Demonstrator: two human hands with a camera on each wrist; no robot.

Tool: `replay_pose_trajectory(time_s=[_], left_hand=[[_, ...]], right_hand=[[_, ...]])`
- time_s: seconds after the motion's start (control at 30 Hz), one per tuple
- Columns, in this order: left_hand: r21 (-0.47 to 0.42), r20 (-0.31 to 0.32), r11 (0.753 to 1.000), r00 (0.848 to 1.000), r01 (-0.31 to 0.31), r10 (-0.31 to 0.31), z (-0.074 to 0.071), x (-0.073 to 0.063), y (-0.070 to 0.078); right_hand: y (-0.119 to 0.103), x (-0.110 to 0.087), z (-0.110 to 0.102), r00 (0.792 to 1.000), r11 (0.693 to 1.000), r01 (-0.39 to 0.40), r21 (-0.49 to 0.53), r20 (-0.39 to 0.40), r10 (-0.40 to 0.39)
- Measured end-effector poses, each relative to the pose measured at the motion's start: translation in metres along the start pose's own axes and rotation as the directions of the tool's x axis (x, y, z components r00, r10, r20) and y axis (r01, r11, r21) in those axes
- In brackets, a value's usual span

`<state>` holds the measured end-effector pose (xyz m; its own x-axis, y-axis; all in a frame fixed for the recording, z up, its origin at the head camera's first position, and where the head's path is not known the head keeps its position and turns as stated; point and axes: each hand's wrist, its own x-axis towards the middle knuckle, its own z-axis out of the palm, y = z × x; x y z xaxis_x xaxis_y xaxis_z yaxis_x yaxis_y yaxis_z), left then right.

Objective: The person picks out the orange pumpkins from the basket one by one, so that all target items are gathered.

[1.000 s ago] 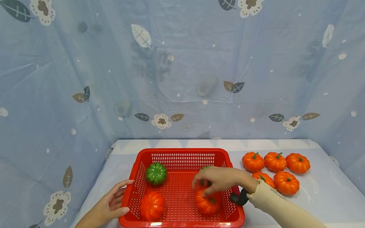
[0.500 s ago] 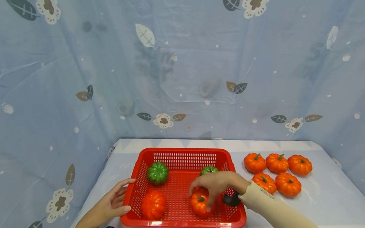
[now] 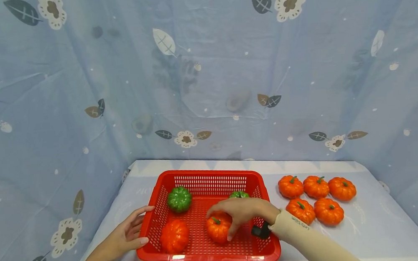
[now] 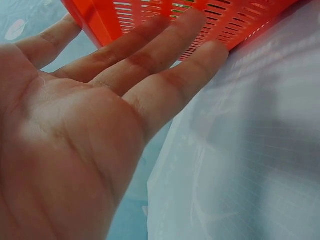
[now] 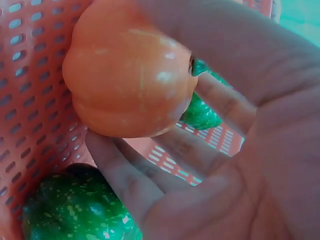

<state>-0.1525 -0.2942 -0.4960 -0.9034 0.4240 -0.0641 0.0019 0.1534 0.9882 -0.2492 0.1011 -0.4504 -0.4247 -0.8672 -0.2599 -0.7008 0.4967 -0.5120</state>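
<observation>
Inside the red basket, my right hand grips a small orange pumpkin between thumb and fingers. The right wrist view shows that orange pumpkin close up, with a speckled green pumpkin near the fingertips. Another orange pumpkin lies at the basket's front left, and a green pumpkin at its back left. Partly hidden behind my right hand is a second green pumpkin. My left hand touches the basket's left side with extended fingers, its palm turned toward the wall.
Several orange pumpkins stand in two rows on the table to the right of the basket. The pale cloth-covered table meets a blue patterned curtain at the back and sides.
My right hand has come down around the orange pumpkin and taken hold of it. Together they have shifted left within the basket. My left hand stays at the basket's side.
</observation>
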Motion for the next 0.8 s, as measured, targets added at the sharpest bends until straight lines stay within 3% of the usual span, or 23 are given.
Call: replay_pose_trajectory(time_s=[0.23, 0.53, 0.8], left_hand=[[0.009, -0.002, 1.000, 1.000, 0.001, -0.001, 0.000, 0.001, 0.000], [0.002, 0.002, 1.000, 1.000, -0.002, 0.002, 0.000, 0.002, 0.001], [0.001, 0.002, 1.000, 1.000, -0.002, 0.002, 0.000, 0.002, 0.000]], right_hand=[[0.001, -0.001, 0.000, 0.999, 0.999, 0.035, 0.015, -0.015, -0.035], [-0.003, -0.003, -0.001, 0.983, 1.000, 0.010, -0.010, -0.186, -0.011], [-0.011, -0.013, -0.010, 0.962, 0.997, 0.022, 0.073, -0.273, -0.002]])
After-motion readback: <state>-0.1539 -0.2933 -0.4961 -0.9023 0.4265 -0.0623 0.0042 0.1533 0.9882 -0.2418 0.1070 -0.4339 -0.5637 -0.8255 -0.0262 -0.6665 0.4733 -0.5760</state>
